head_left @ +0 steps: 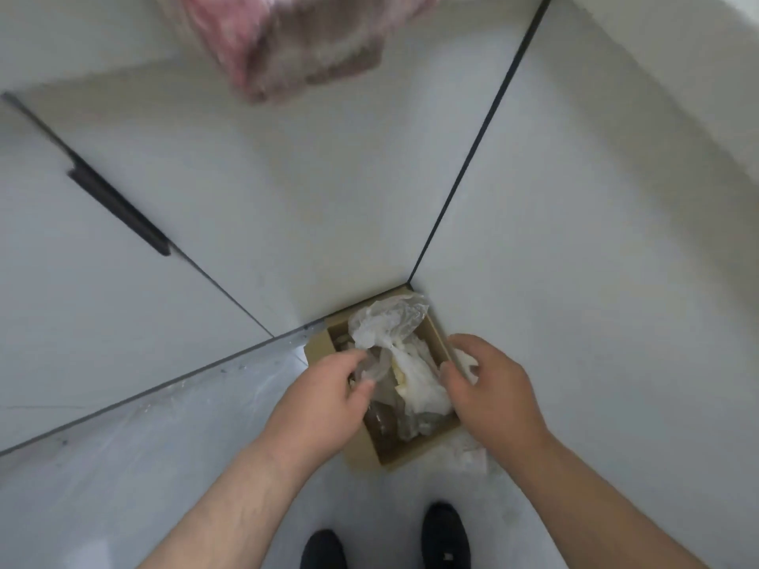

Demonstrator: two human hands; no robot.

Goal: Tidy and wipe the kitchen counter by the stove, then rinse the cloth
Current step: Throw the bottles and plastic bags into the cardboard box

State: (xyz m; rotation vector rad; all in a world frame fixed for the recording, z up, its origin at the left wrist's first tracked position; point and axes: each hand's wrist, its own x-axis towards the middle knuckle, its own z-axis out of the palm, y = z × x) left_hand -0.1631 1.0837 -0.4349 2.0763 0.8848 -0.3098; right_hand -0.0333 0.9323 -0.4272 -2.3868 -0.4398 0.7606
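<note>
Only head view: left grip pinches the plastic bag in the cardboard box. The right grip is curled at the box's right wall w/ white paper by the thumb, can't tell if it's clamped on it. Risk, imo: springy bag pops out or an off-centre push tips the box, scattering rubbish. Box sits on pale floor in a corner of white cabinet doors; pink cloth, blurred, hangs up top, well apart from both hands.

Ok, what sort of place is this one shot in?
Probably a home kitchen, seen looking down: a corner of white base cabinets, one with a black bar handle, a pink cloth hanging from above, and a cardboard box of rubbish on the floor.
</note>
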